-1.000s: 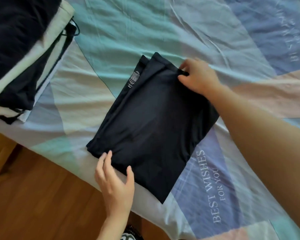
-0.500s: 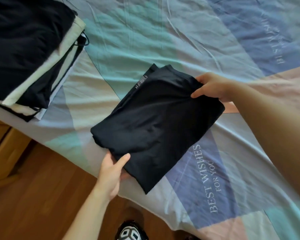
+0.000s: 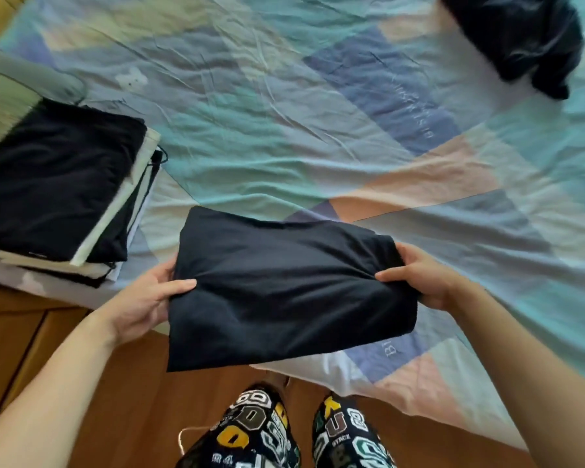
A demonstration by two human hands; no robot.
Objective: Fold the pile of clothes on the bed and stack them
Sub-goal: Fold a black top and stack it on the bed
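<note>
A folded black garment [image 3: 284, 285] hangs in the air over the bed's near edge. My left hand [image 3: 146, 298] grips its left side, thumb on top. My right hand [image 3: 419, 278] grips its right side the same way. To the left on the bed lies a stack of folded clothes [image 3: 58, 184], black on top with cream and white layers below. A crumpled dark pile of clothes [image 3: 520, 38] lies at the far right of the bed.
The bed [image 3: 284, 113] is covered by a wrinkled patchwork sheet in teal, blue and peach. A green pillow [image 3: 4, 96] lies behind the stack. Wooden floor [image 3: 115, 383] and my patterned trouser legs [image 3: 301, 430] show below the bed's edge.
The folded black garment has been lifted off the sheet and turned level between both hands. The view has tilted up, so the stack and the far pile now show.
</note>
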